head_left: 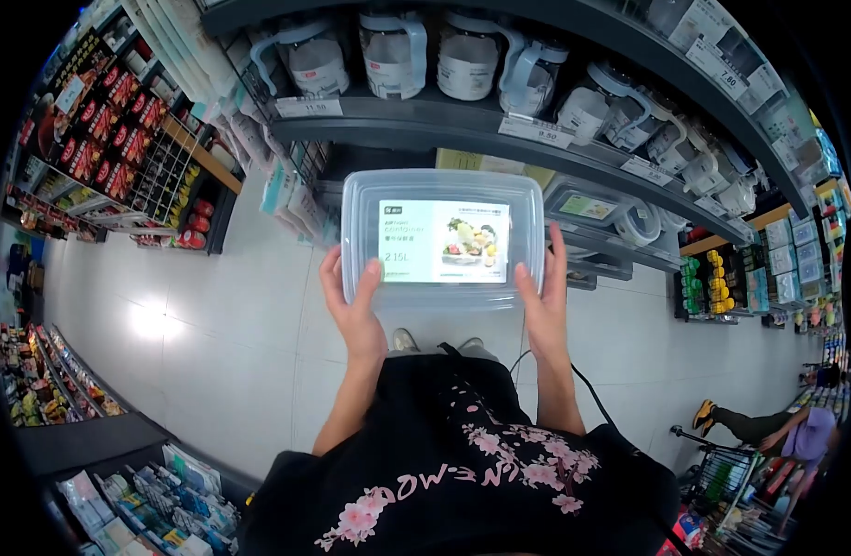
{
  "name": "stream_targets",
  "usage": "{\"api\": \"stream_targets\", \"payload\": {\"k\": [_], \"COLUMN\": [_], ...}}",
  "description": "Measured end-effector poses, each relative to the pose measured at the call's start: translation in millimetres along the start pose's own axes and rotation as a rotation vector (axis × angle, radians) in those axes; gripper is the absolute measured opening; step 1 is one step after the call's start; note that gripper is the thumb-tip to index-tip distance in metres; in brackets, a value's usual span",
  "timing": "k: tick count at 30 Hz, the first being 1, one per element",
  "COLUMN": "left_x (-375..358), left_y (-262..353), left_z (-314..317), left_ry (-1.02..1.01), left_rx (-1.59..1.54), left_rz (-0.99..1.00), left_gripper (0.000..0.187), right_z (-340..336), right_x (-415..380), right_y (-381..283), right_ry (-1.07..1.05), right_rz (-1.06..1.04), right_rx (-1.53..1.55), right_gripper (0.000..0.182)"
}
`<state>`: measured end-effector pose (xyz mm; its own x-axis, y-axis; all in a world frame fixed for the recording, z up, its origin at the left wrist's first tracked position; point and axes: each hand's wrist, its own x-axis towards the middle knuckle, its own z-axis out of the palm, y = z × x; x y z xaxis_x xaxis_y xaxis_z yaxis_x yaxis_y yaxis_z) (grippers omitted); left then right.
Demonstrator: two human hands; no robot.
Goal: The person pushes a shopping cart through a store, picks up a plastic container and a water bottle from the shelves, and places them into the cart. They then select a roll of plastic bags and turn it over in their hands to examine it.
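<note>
A clear plastic food container (442, 190) with a green and white label marked 2.15L is held up in front of my body. My left hand (354, 301) grips its left edge, thumb on the front near the label. On the right edge, my right hand (542, 301) holds it the same way, thumb on the front and fingers along the side. The container's label faces me. Behind it, the lower shelf is partly hidden.
A dark shelf (425, 108) ahead bears several clear jugs with blue handles. More containers (588, 199) sit lower right. Snack racks (96, 130) stand left. A person (796, 431) and a shopping cart (722, 473) are at the lower right. Tiled floor (231, 324) surrounds my feet.
</note>
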<state>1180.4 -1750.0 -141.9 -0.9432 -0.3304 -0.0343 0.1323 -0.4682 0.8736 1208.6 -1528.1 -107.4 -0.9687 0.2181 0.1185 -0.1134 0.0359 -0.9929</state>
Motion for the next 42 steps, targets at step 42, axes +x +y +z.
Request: {"api": "stream_targets", "payload": {"k": [42], "left_x": [-91], "left_y": [-87], "left_z": [56], "left_ry": [-0.022], "left_rx": [0.311], "left_rz": [-0.515], "left_gripper": [0.059], "right_z": [-142], "right_x": [-28], "right_y": [62], "right_ry": [0.054], "right_rz": [0.410], "right_rx": [-0.085], "right_gripper": [0.083]}}
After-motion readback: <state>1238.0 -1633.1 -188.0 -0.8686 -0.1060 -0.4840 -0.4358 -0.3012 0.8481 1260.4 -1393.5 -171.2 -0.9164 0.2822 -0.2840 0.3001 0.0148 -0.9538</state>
